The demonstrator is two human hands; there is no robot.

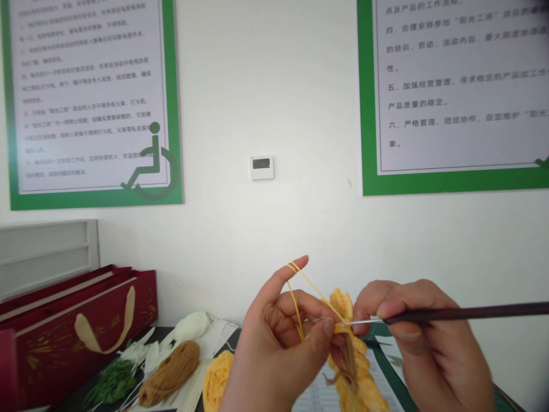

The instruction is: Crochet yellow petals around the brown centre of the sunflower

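My left hand (285, 337) pinches the upper edge of a yellow crochet piece (362, 380), which hangs below the fingers. A strand of yellow yarn (315, 284) loops around my raised left index finger and runs down to the work. Held in my right hand (422, 335) is a crochet hook (450, 313) with a dark handle and a thin metal shaft. Its tip meets the yellow stitches beside my left thumb. A brown strip (352, 357) lies along the piece, with a loose brown yarn end. Part of the crochet piece is hidden behind my left fingers.
At the left stand dark red gift bags (115, 320) with a cream ribbon handle. Near them lie a brown yarn skein (171, 372), green yarn (112, 380), white yarn (191, 325) and a yellow ball (218, 377). Printed paper (319, 389) lies beneath my hands.
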